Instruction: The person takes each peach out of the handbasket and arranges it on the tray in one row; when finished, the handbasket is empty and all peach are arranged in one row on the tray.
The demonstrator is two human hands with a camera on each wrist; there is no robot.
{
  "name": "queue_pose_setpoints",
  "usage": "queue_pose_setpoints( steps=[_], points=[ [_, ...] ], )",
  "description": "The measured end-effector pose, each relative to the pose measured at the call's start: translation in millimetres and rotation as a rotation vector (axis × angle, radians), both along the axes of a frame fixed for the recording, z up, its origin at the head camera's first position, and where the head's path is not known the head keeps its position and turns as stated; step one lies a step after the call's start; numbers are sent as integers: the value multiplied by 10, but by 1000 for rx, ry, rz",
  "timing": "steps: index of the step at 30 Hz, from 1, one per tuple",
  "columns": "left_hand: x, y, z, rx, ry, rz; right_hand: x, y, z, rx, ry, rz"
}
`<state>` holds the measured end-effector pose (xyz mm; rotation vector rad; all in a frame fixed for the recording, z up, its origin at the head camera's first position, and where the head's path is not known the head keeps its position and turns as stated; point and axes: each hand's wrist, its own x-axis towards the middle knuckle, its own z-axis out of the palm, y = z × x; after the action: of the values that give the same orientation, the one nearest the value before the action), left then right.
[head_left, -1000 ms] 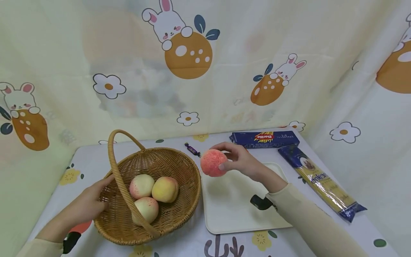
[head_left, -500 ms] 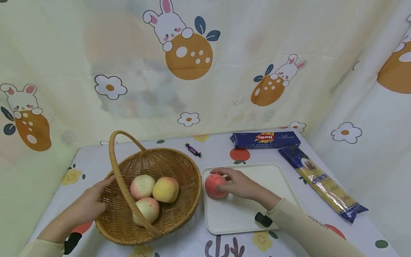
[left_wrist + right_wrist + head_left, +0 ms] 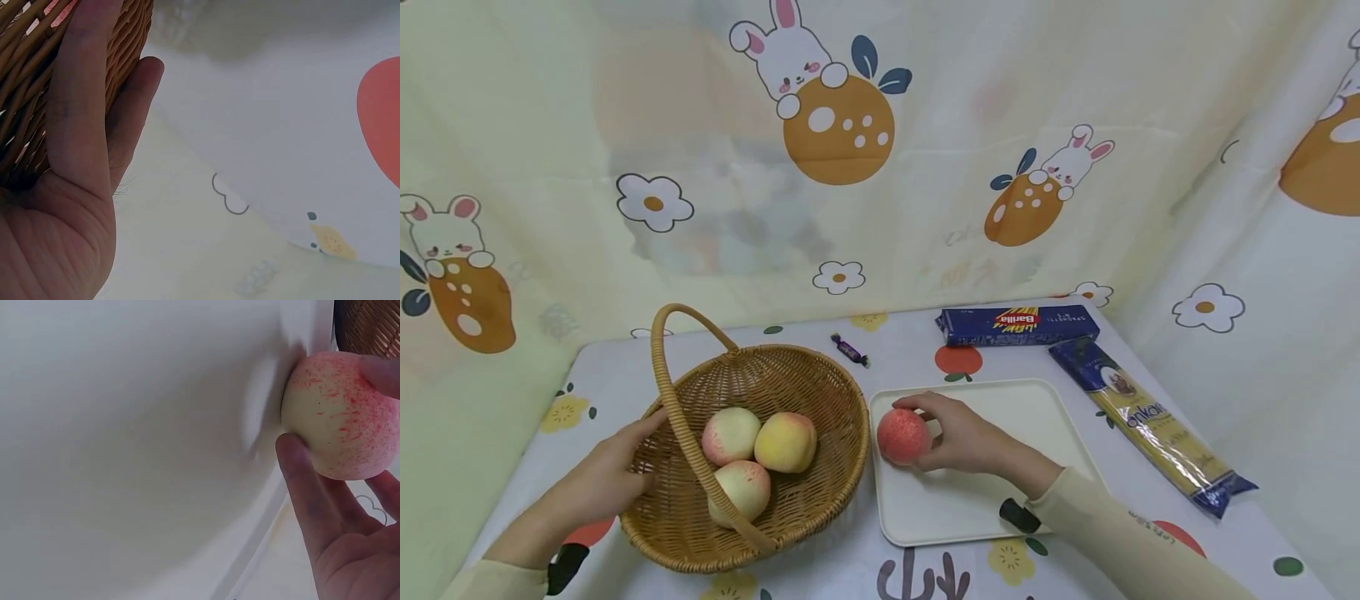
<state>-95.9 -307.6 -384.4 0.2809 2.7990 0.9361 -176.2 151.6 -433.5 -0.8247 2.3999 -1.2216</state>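
Observation:
A pinkish-red peach [image 3: 904, 437] sits at the left end of the white tray [image 3: 955, 512]. My right hand [image 3: 958, 433] has its fingers and thumb curled round this peach. The right wrist view shows the peach's pale side [image 3: 337, 419], with digits at opposite sides of it. On the left, my left hand [image 3: 602, 471] grips the rim of the wicker basket [image 3: 820, 375]. In the left wrist view, the left hand's digits [image 3: 81, 112] lie on both sides of the woven wall. Inside the basket rest a yellow peach [image 3: 786, 442] and two pale pink peaches [image 3: 732, 436].
A small purple wrapped candy [image 3: 850, 350] lies behind the basket and tray. At the back right are a blue spaghetti box [image 3: 1018, 325] and, slanting forward, a bag of pasta [image 3: 1150, 425]. The basket's handle [image 3: 673, 392] arches above its left side. A printed curtain [image 3: 925, 250] hangs behind.
My right hand has lowered the peach onto the tray, and its thumb has shifted from the peach's front to its right edge. The left hand stays on the basket rim.

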Motion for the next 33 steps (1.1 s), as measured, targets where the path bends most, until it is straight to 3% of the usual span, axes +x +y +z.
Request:
queue_pose_setpoints(
  steps=[4,7,12,16,22,33],
  points=[
    [2,7,4,2,-9,3,2,-17,88,66,51,19],
    [-1,13,6,0,-12,8,-36,-51,293,67,104,18],
    [-4,11,10,-3,-8,14,-145,-193,742,-49,199,-11],
    [3,8,4,0,-20,19,-178,-379,945,-119,225,11],
    [2,-1,-3,-1,-18,19,-100,-781,954,-110,257,120],
    [-4,-5,-2,7,-29,18,67,-1342,722,204,287,257]
  ],
)
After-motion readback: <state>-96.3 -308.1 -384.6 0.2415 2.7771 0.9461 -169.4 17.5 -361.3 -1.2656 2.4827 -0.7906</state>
